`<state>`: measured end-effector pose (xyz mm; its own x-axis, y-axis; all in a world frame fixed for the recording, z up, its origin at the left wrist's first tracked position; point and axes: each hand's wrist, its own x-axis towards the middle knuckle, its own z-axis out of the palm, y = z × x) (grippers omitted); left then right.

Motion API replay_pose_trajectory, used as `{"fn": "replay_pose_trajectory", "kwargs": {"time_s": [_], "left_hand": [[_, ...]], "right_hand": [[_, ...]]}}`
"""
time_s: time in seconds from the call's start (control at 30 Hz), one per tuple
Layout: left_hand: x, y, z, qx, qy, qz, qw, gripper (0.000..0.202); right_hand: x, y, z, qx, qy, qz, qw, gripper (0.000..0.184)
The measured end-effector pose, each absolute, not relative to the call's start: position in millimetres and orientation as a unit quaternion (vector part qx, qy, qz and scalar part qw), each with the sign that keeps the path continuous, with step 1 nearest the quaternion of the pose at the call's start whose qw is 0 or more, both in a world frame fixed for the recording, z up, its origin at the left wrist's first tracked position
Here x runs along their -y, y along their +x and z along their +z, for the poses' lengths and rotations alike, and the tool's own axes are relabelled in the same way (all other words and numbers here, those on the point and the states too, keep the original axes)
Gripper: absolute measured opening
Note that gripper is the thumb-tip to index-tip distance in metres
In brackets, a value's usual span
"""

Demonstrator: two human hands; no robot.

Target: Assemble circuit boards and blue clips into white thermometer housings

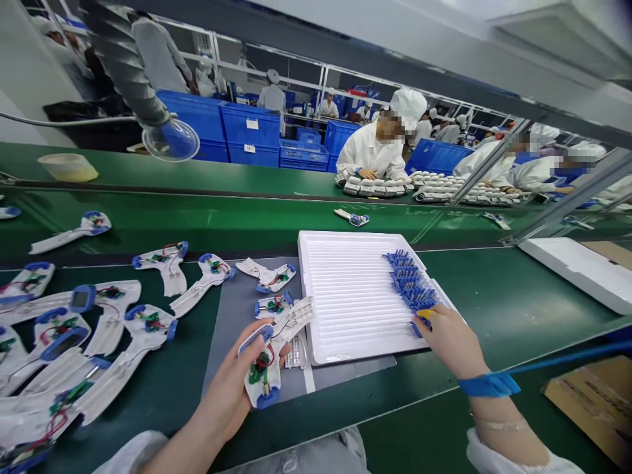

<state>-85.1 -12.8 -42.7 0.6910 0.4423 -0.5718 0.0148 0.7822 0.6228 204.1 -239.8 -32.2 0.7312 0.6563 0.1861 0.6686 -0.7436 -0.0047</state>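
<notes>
My left hand point(230, 378) is closed around an open white gun-shaped housing point(269, 362) with blue trim, a green circuit board and red wires. Its grip part points up and right, towards the tray edge. At the lower right of the white ribbed foam tray point(345, 289), my right hand point(447, 332) has its fingers pinched on a small blue plastic part point(419, 327). A yellow cover sits on one fingertip, and a blue strap circles the wrist. Several blue parts point(407, 280) stand in a slanting row along the tray's right side. More open housings point(274, 306) lie left of the tray.
Several open housings point(148, 329) crowd the left of the green bench. Behind it runs a green conveyor point(237, 220) carrying a housing point(353, 217). A suction duct point(170, 141) hangs at upper left. Another white tray point(582, 273) and cardboard point(592, 408) are at right. People in white work opposite.
</notes>
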Motion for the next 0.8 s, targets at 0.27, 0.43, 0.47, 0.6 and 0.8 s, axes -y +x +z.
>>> {"fn": "replay_pose_trajectory", "kwargs": {"time_s": [0.27, 0.43, 0.47, 0.6, 0.8], "left_hand": [[11.8, -88.0, -45.4, -0.287, 0.225, 0.118, 0.924, 0.084], [18.1, -85.9, -48.9, -0.259, 0.306, 0.1, 0.91, 0.106], [20.5, -85.3, -48.1, -0.258, 0.321, 0.1, 0.906, 0.109], [27.7, -85.5, -47.3, -0.224, 0.369, 0.1, 0.897, 0.113], [27.0, -88.7, -55.5, -0.201, 0.431, 0.137, 0.869, 0.097]], "right_hand": [[222.0, 192.7, -42.3, 0.403, -0.912, -0.073, 0.013, 0.028], [170.9, 115.3, -12.0, 0.509, -0.8, 0.149, 0.28, 0.023], [159.7, 99.8, -6.1, 0.527, -0.768, 0.192, 0.309, 0.019], [127.2, 64.6, 3.4, 0.546, -0.711, 0.272, 0.35, 0.013], [118.9, 62.9, -0.5, 0.55, -0.702, 0.273, 0.362, 0.013]]}}
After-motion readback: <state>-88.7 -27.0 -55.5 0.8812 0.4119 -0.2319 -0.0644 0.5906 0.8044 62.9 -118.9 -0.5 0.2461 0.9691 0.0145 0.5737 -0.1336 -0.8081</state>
